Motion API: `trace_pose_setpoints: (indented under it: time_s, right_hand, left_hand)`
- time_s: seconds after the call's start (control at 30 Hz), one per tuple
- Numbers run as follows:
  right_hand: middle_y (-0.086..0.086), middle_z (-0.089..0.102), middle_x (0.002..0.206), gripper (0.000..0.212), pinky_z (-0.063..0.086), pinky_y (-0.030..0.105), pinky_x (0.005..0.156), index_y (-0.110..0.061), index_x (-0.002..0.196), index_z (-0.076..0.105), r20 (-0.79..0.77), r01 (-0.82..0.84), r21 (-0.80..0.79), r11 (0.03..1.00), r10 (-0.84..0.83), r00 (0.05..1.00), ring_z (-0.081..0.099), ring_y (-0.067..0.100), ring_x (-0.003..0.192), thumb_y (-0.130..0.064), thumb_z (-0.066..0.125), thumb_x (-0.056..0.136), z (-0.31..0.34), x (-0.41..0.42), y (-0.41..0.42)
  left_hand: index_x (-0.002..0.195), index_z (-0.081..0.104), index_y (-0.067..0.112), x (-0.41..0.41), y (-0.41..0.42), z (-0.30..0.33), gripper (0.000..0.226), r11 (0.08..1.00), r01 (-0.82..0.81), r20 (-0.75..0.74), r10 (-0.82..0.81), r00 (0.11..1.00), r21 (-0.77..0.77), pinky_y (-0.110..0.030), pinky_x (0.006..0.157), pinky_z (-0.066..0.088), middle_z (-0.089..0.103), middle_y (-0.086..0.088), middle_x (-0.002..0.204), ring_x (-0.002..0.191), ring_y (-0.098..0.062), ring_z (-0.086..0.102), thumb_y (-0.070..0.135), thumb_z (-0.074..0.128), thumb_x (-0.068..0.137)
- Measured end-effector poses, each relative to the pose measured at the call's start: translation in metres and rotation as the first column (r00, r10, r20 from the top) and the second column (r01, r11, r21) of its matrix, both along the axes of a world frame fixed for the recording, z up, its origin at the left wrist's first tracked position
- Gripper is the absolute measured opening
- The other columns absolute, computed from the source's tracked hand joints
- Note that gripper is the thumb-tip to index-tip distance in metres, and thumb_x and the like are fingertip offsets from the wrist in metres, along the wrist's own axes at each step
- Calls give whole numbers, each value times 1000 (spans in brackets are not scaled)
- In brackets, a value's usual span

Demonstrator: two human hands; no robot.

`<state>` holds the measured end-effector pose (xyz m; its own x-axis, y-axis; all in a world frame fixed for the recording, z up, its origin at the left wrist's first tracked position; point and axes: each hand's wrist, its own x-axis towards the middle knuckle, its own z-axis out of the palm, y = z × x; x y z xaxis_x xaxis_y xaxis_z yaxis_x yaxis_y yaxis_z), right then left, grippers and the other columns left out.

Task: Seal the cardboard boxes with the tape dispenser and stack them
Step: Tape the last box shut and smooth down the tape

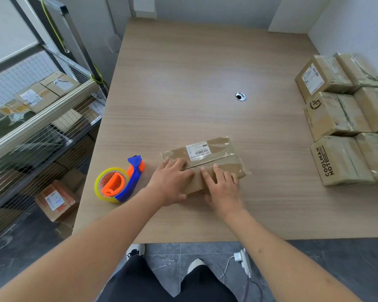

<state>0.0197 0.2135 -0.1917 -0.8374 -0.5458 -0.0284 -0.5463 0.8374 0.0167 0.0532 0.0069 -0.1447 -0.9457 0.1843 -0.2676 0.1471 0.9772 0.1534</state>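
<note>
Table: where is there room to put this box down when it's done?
Bare table runs from the box past the cable hole to the far wall. Crowded: the right edge, with sealed boxes. The tape dispenser sits left.

Both hands press the box flaps flat
Left hand [172, 182] and right hand [222, 188] rest on the box [207, 158]; dispenser [120, 182] lies just left on the desk [194, 73].

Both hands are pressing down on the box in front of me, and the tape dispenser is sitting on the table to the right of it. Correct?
Not quite. The tape dispenser lies on the table to the left of the box, not the right, as the head view shows. The rest holds: the left hand and right hand both press on the box.
</note>
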Motion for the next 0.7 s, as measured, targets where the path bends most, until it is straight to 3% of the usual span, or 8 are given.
trace_pose_setpoints:
  time_s: [0.13, 0.2, 0.3, 0.37, 0.5, 0.57, 0.63, 0.7]
  right_hand:
    - [17, 59, 129, 83, 53, 44, 84, -23, 144, 55, -25, 27, -8, 1000, -27, 999, 56, 32, 99, -57, 76, 72, 9, 26, 1]
    - [15, 55, 136, 74, 53, 43, 91, -23, 148, 50, 40, -42, -101, 994, 46, 998, 54, 31, 104, -53, 65, 82, 15, 32, -2]
    - [3, 44, 155, 64, 46, 38, 107, -24, 154, 42, 189, -185, -326, 927, 256, 948, 51, 27, 124, -31, 51, 91, 21, 29, -1]
    - [-7, 39, 160, 61, 43, 34, 111, -27, 152, 45, 262, -84, -442, 893, 218, 940, 45, 19, 139, -21, 53, 92, 24, 11, 12]
    - [-2, 41, 160, 46, 41, 47, 113, -30, 141, 59, 200, -15, -348, 937, 90, 976, 42, 25, 144, -27, 62, 96, 11, -23, 49]
    - [2, 43, 159, 45, 42, 49, 112, -31, 141, 59, 213, -25, -306, 952, 94, 972, 43, 28, 143, -36, 64, 96, 6, -23, 52]
    - [4, 48, 155, 47, 45, 48, 108, -30, 138, 62, 171, -4, -267, 964, 51, 984, 48, 32, 137, -45, 64, 93, 4, -16, 45]
    - [5, 49, 154, 51, 44, 47, 109, -27, 139, 61, 134, 19, -237, 971, 14, 991, 50, 33, 135, -50, 62, 94, 2, -9, 35]
  left_hand:
    - [150, 40, 42, -15, 0, 11, 71, 993, 52, 27, -49, 998, -108, -52, 127, 0, 20, 0, 161, 156, -28, 5, 24, 67, 88]
    - [146, 47, 45, -21, 0, 15, 62, 994, -48, -21, 46, 999, -98, -48, 127, 3, 15, -6, 164, 156, -33, 5, 16, 58, 92]
    - [132, 60, 38, -19, 2, 10, 46, 976, -217, -47, 217, 975, 8, -42, 119, 26, 24, -15, 154, 144, -39, 23, 21, 61, 90]
    - [127, 63, 29, -13, 7, 4, 43, 967, -250, -86, 253, 964, 46, -43, 106, 39, 36, -15, 140, 127, -39, 39, 22, 63, 84]
    - [144, 53, 32, 3, 19, -12, 48, 975, -191, -160, 207, 965, 110, -45, 94, 46, 47, -15, 126, 105, -36, 51, 39, 55, 96]
    - [150, 46, 36, 10, 26, -21, 53, 991, -133, -176, 135, 975, 26, -46, 109, 38, 45, -18, 134, 115, -38, 48, 52, 45, 99]
    - [154, 39, 36, 9, 28, -22, 57, 994, -99, -166, 91, 982, -42, -52, 124, 18, 38, -21, 143, 134, -41, 38, 57, 37, 101]
    - [159, 24, 38, 3, 22, -22, 59, 994, -76, -109, 68, 992, -74, -53, 126, 2, 26, -22, 151, 148, -40, 21, 58, 30, 104]
